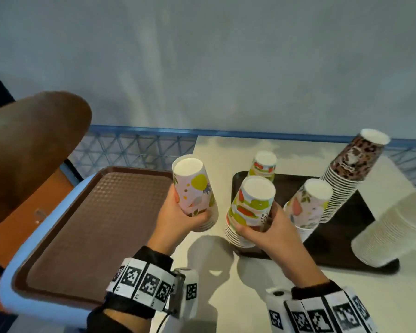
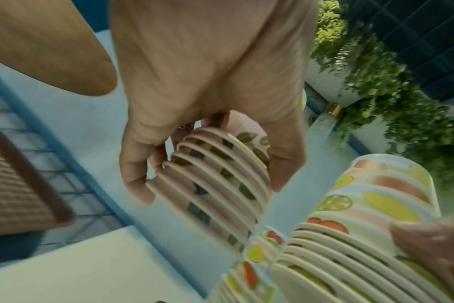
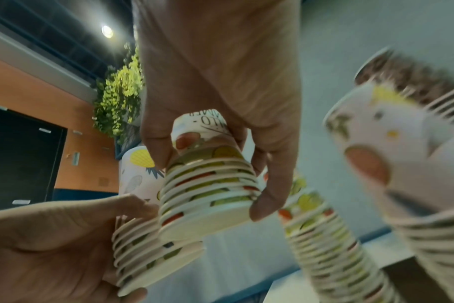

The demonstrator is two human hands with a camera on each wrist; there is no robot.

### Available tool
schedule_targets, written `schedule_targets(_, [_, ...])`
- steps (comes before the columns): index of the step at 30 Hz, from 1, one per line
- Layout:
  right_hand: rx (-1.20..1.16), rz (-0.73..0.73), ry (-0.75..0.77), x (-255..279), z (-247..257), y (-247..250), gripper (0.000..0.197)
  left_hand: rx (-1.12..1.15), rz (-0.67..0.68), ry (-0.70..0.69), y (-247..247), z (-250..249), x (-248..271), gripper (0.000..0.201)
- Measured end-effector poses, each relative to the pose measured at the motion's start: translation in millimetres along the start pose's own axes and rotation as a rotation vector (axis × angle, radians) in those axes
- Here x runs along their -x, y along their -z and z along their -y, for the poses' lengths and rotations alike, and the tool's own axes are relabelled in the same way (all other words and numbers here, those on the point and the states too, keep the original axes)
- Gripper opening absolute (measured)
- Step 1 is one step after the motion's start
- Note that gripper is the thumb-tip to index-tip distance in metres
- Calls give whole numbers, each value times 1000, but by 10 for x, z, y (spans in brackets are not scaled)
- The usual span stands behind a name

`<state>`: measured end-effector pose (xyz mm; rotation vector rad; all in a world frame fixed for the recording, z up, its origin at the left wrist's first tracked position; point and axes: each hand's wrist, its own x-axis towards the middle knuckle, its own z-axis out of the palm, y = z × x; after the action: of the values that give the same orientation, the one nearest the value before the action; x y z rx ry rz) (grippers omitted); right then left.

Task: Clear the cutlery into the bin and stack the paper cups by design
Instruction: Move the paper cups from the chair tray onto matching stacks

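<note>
My left hand (image 1: 178, 218) grips an upside-down stack of pink fruit-print cups (image 1: 193, 188), held above the white table between the two trays; the same stack (image 2: 220, 178) fills the left wrist view. My right hand (image 1: 267, 228) grips a stack of green-and-red fruit cups (image 1: 252, 205) over the near left corner of the dark tray (image 1: 341, 253); its rims (image 3: 208, 194) show in the right wrist view. On that tray stand another green fruit stack (image 1: 263, 164), a pink fruit stack (image 1: 308, 203) and a tall leopard-print stack (image 1: 353, 169).
A plain white cup stack (image 1: 389, 231) stands at the dark tray's right end. A brown textured tray (image 1: 94, 231) lies on a light blue bin or stand at the left. A brown chair back (image 1: 29, 145) rises at the far left. A blue wire fence (image 1: 135, 150) runs behind.
</note>
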<state>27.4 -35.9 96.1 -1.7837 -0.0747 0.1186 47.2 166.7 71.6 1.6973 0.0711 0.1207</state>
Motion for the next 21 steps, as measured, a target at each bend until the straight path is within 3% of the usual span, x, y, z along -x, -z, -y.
schedule_targets(6, [-31,-127,104,346,106,862,51,46,72,-165,-857,-668,-3,81])
schedule_targets(11, [-1,-245,97,544,-33,1482,55,34,103,-230,-1559,-1085,-43,88])
schedule_targets(17, [13,-325,98,726,-79,1977,55,-64,78,-164,-2099,-954,-151,67])
schedule_targets(21, [17,-381,87,796,-113,2103,59,-27,99,-78,-2263,-641,-184,70])
